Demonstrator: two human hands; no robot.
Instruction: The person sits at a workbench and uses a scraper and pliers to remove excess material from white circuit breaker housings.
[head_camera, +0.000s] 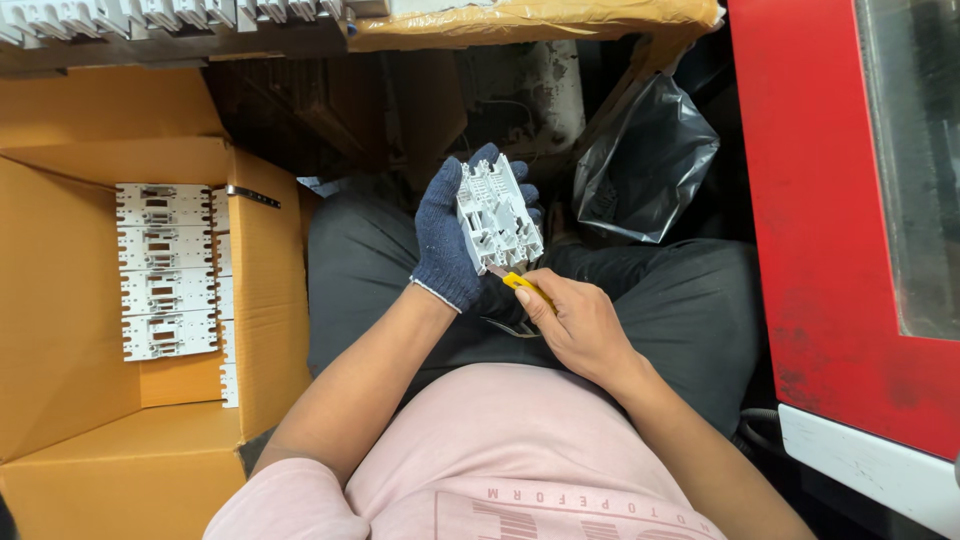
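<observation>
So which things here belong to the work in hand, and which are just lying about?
In hand:
- white plastic part, held by gloved left hand
- yellow-handled knife, in bare right hand

Lying about:
- cardboard box of stacked white parts
- black plastic bag
- red machine

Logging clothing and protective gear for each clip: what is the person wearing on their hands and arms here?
The left hand wears a dark blue knitted work glove with a pale whitish cuff edge at the wrist. The right hand is bare, with no glove. Both forearms are uncovered; short pink sleeves end above the elbows. No watch, bracelet or ring shows.
</observation>
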